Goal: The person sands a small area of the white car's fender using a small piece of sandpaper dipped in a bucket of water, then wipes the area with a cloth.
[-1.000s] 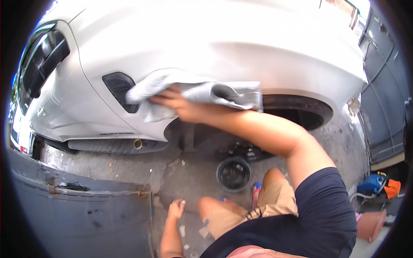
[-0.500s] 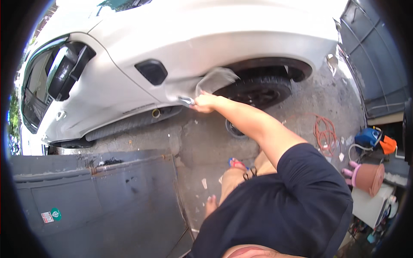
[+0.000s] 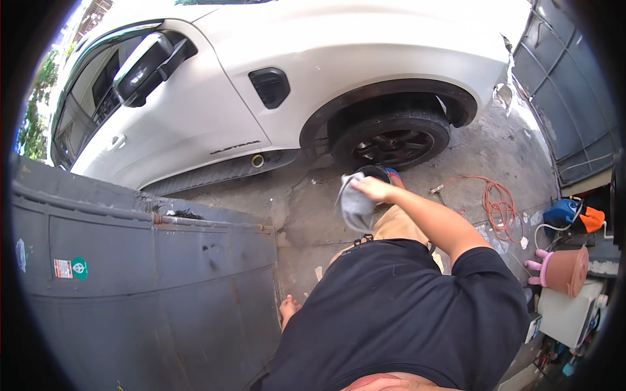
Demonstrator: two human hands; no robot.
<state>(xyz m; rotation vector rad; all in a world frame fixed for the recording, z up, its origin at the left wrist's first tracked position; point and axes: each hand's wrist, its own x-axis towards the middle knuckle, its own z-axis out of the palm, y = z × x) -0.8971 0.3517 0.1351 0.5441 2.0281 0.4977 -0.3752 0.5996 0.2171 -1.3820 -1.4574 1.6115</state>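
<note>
My right hand (image 3: 374, 189) is closed on a bunched grey cloth (image 3: 357, 210), which hangs below the fingers in front of my body. Just beyond it, a dark round container (image 3: 373, 172) sits on the ground, partly hidden by the hand and cloth. My left hand (image 3: 290, 306) hangs low at my left side by the grey metal gate; its fingers look loosely apart and nothing shows in them. A white car (image 3: 287, 58) stands ahead, its black-rimmed wheel (image 3: 394, 144) just beyond the right hand.
At the left a grey metal gate (image 3: 156, 280) reaches close to me. An orange hose or cord (image 3: 499, 212) lies coiled on the concrete at the right. Beyond it are a blue and orange machine (image 3: 570, 216), a brown bucket (image 3: 566, 272) and a white box (image 3: 566, 314).
My right hand has drawn back from the car's side toward my body, bringing the cloth with it. My view has shifted, and the left hand now appears farther left.
</note>
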